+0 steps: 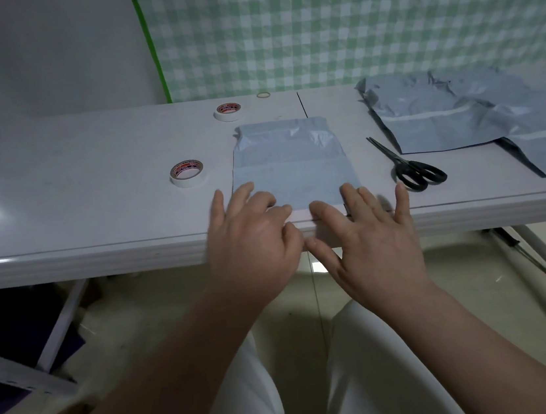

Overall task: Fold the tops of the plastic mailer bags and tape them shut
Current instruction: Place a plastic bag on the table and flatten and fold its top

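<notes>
A gray mailer bag (288,163) lies flat on the white table (91,194), close to the front edge. Its top part is folded over. The left hand (251,240) and the right hand (367,233) both rest flat on the near end of the bag, fingers spread out, pressing down and not gripping anything. Just left of the bag sits a roll of tape (187,173). A second roll of tape (229,111) sits behind it. Just right of the bag lie black scissors (411,167). Farther right of the bag is a pile of more bags (459,115).
</notes>
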The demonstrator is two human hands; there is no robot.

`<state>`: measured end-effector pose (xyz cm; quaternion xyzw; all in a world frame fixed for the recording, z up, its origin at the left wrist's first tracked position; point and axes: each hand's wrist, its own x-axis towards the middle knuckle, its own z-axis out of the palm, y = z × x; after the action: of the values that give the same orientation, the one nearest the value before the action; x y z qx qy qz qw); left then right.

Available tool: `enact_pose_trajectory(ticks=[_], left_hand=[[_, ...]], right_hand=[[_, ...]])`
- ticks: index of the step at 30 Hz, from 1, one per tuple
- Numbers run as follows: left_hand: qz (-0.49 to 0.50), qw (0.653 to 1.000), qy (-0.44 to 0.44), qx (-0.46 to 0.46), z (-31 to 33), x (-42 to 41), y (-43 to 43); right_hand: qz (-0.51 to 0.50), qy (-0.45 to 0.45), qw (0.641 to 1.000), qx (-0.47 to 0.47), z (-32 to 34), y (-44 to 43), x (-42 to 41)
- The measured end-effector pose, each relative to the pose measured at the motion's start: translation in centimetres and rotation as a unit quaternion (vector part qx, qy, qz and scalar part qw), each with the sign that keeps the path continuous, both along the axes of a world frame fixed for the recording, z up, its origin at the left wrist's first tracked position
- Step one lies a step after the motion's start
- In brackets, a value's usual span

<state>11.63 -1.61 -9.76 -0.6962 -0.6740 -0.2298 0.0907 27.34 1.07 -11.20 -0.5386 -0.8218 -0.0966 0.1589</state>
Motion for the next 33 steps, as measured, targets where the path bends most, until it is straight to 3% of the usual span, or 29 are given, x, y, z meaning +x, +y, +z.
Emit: enact_pose_trajectory(ticks=[12,19,24,26,33], left_hand=[[0.068,0.997,-0.004,0.041,-0.3,-4.2,-1.3],[0.091,0.994,0.059,0.03,0.8,-3.5,-1.3],[-0.067,0.995,0.05,-0.055,0.4,0.2,-0.4],[-0.064,0.993,0.05,-0.088,-0.1,1.1,-0.5],[-0.022,0.998,0.051,-0.004,-0.2,0.5,-0.4]], right_hand=[[-0.003,0.009,1.0,-0.011,0.0,0.0,0.0],[-0.005,0.007,1.0,-0.006,0.0,0.0,-0.1],[0.001,0.013,1.0,-0.003,-0.2,0.0,-0.1],[0.005,0.02,1.0,0.0,-0.4,0.0,0.1],[0.0,0.048,0.999,0.008,-0.5,0.5,1.3]])
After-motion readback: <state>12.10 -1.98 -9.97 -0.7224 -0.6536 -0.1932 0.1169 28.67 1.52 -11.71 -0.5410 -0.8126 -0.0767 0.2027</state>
